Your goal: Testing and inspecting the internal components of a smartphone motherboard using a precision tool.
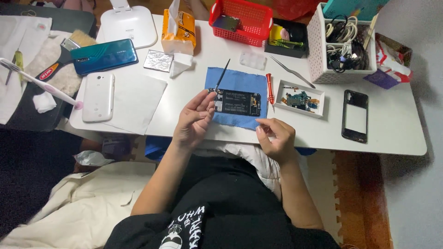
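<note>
Holding a thin black spudger (pixel 222 75) pinched betw. thumb and fingers, the left hand (pixel 194 121) sits at the left end of the opened phone (pixel 237 102). Tool tip end meets the phone's upper-left corner; shaft runs up and slightly right, away from the body.

Phone pos.: back cover off, internals up, lying on the blue cloth (pixel 233 78) near the front edge of the white table (pixel 392 124). Long axis runs left-right across the person.

Right hand (pixel 275 137) is curled, fingertips drawn together just below the phone's lower-right corner; cannot tell whether it pinches a small part or nothing. It does not touch the phone.

Nearer hand: left, w/ tool already at the device. Red screwdriver (pixel 270 88) lies just right of the phone, parts tray (pixel 299 98) beyond it.
</note>
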